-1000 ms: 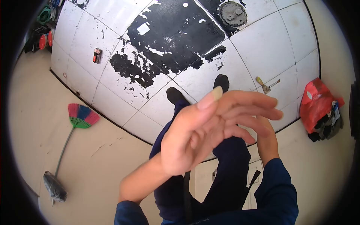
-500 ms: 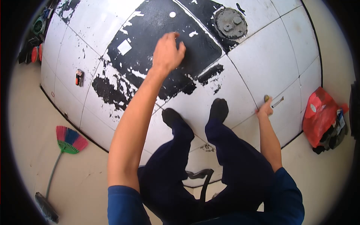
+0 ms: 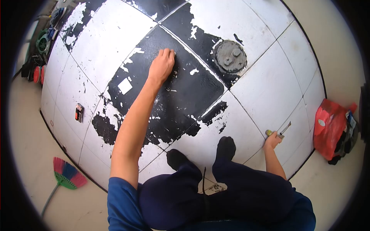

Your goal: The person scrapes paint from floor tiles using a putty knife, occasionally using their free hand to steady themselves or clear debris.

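Note:
My left hand (image 3: 162, 65) is over the black patch (image 3: 189, 82) on the white tiled floor, its fingers curled and pressed together. A sliver of white shows at the fingertips; the rest is hidden. Off to the right, my right hand (image 3: 273, 139) is closed around a thin scraper-like tool (image 3: 286, 127) near the floor, with a yellow-green end (image 3: 268, 132) beside the thumb. A white square (image 3: 125, 86) lies left of my left hand, and ragged white flecks mark the black area.
A round grey cover (image 3: 230, 56) sits beyond the patch. An orange-and-black tool (image 3: 79, 112) lies at left, above a broom (image 3: 68, 174). Red bag (image 3: 327, 129) at right; assorted items (image 3: 42, 42) at upper left. My feet (image 3: 225, 148) stand on the tiles.
The view has tilted forward, so the floor appears lower. My left hand has reached farther over the patch to where the white round spot was, and its fingers have drawn together.

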`<action>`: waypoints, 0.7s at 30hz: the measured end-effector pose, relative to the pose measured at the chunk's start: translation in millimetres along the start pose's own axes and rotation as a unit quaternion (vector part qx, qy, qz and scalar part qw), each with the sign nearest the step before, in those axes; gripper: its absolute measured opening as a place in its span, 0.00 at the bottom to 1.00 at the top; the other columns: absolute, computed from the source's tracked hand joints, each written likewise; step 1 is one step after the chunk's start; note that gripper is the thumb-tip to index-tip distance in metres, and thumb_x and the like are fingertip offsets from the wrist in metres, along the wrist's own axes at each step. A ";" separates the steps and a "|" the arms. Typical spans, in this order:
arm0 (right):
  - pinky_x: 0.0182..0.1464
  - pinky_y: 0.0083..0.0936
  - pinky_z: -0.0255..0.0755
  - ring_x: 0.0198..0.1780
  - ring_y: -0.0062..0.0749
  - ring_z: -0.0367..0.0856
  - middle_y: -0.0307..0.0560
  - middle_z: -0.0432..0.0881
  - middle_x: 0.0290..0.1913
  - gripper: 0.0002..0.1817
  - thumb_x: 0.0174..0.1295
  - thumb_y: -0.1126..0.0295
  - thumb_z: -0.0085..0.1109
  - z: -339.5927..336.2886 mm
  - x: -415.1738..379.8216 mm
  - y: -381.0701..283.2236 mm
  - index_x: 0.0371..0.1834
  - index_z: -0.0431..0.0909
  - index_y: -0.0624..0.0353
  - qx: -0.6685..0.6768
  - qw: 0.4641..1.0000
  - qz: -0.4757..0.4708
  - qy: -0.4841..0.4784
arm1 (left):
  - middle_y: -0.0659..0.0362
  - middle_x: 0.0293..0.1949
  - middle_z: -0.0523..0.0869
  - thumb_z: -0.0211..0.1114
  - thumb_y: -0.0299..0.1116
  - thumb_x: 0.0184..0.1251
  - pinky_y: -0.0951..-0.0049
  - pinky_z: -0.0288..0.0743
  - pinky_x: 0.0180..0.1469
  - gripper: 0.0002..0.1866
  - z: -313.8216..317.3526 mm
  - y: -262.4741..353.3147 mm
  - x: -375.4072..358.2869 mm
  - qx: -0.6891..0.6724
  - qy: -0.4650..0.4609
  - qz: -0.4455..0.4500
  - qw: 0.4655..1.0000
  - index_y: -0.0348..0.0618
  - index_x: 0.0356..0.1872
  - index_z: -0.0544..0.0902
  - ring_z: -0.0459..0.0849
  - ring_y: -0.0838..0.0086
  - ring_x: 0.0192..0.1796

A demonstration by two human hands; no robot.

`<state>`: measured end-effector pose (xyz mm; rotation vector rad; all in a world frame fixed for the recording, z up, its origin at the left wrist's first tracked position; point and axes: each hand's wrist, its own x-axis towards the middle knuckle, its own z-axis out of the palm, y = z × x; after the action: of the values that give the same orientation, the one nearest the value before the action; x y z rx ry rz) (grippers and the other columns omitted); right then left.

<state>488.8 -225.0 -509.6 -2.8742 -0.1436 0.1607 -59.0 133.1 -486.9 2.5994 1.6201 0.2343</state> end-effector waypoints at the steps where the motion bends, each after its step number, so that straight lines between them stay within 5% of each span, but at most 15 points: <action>1: 0.66 0.48 0.68 0.61 0.61 0.79 0.68 0.80 0.57 0.35 0.65 0.42 0.54 -0.6 -2.0 -0.3 0.57 0.66 0.67 -0.004 1.000 -0.001 0.005 | 0.52 0.49 0.81 0.59 0.30 0.75 0.63 0.83 0.52 0.16 -0.5 -2.5 -0.2 0.008 -0.013 0.009 1.000 0.36 0.59 0.80 0.82 0.58 0.53; 4: 0.66 0.48 0.69 0.60 0.61 0.79 0.68 0.80 0.57 0.35 0.66 0.43 0.55 -0.7 -1.9 0.0 0.57 0.65 0.68 -0.015 1.000 -0.006 0.010 | 0.50 0.50 0.83 0.61 0.30 0.73 0.66 0.84 0.52 0.16 -4.8 -8.2 -3.9 0.033 -0.019 0.056 0.998 0.34 0.58 0.80 0.84 0.56 0.51; 7: 0.65 0.47 0.70 0.60 0.61 0.79 0.68 0.80 0.56 0.34 0.66 0.45 0.56 3.4 4.4 8.6 0.57 0.65 0.69 -0.003 0.999 -0.034 0.022 | 0.51 0.49 0.87 0.60 0.29 0.76 0.74 0.86 0.50 0.17 -13.1 -9.3 -4.3 -0.207 -0.004 -0.043 0.977 0.28 0.58 0.81 0.88 0.63 0.46; 8: 0.65 0.47 0.70 0.60 0.61 0.80 0.68 0.80 0.56 0.34 0.66 0.45 0.57 7.3 9.6 13.7 0.57 0.65 0.69 0.007 0.999 -0.046 0.027 | 0.51 0.50 0.87 0.60 0.30 0.77 0.75 0.85 0.51 0.17 -15.8 -5.5 -7.8 -0.368 -0.032 -0.133 0.920 0.28 0.60 0.80 0.88 0.66 0.45; 10: 0.65 0.47 0.70 0.59 0.60 0.80 0.69 0.80 0.56 0.34 0.65 0.47 0.58 9.6 15.7 13.1 0.56 0.65 0.70 0.023 0.999 -0.044 0.010 | 0.52 0.52 0.88 0.59 0.32 0.81 0.77 0.84 0.52 0.19 -24.5 7.0 -17.3 -0.641 -0.080 -0.291 0.706 0.28 0.63 0.79 0.88 0.72 0.45; 13: 0.64 0.47 0.71 0.59 0.61 0.80 0.70 0.80 0.55 0.34 0.65 0.48 0.59 9.9 19.3 20.8 0.55 0.65 0.71 0.033 0.998 -0.050 0.000 | 0.55 0.52 0.85 0.59 0.34 0.82 0.76 0.82 0.56 0.22 -36.4 22.8 -46.3 -0.767 -0.066 -0.296 0.566 0.27 0.67 0.76 0.84 0.78 0.47; 17: 0.62 0.46 0.72 0.56 0.60 0.81 0.69 0.80 0.52 0.32 0.65 0.53 0.60 9.7 23.7 22.3 0.56 0.65 0.72 0.029 0.996 -0.080 -0.007 | 0.53 0.55 0.85 0.59 0.32 0.81 0.75 0.83 0.58 0.21 -43.9 38.1 -79.2 -0.813 -0.042 -0.322 0.484 0.28 0.67 0.76 0.85 0.76 0.48; 21: 0.60 0.42 0.72 0.53 0.53 0.79 0.63 0.79 0.50 0.26 0.64 0.62 0.62 2.7 22.5 28.2 0.55 0.67 0.71 0.018 0.984 -0.160 -0.081 | 0.53 0.57 0.85 0.58 0.31 0.82 0.75 0.84 0.57 0.20 -50.5 42.5 -112.0 -0.823 -0.006 -0.332 0.461 0.29 0.66 0.77 0.85 0.75 0.49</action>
<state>513.1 -248.9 -521.7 -2.7521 -0.6224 0.3303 -78.2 12.8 -441.5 0.4091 1.0098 0.9926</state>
